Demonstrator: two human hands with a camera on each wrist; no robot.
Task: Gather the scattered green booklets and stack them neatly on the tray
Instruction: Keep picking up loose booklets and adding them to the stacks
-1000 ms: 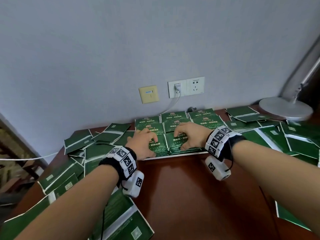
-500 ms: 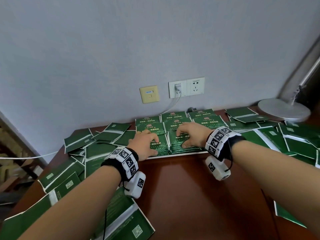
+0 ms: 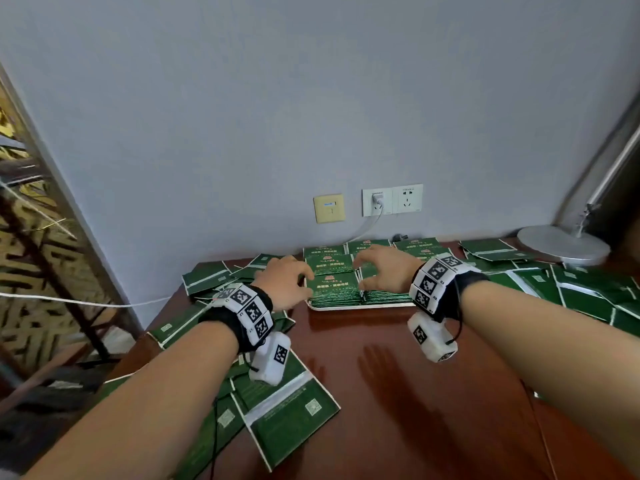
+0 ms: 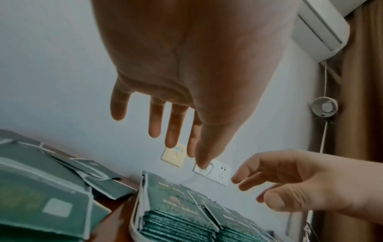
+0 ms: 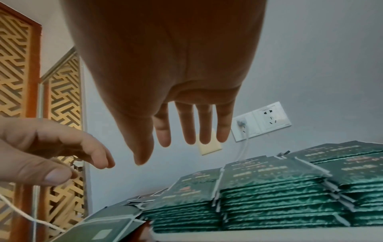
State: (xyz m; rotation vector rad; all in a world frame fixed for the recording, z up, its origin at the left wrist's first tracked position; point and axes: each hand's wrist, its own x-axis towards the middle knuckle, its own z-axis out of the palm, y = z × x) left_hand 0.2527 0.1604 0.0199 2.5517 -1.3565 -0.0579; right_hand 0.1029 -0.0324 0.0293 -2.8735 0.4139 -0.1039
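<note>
Both hands have lifted off the stacked booklets [image 3: 332, 292] on the tray [image 3: 360, 307]; left hand [image 3: 284, 284] and right hand [image 3: 384, 271] hover empty, fingers loosely spread. Judged partly done: many loose booklets [image 3: 287, 407] lie across the tabletop [image 3: 398, 393].

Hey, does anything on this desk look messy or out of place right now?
Yes. Loose green booklets lie scattered and overlapping at odd angles on the desk, left and right, while the stacks on the white tray sit neat.
</note>
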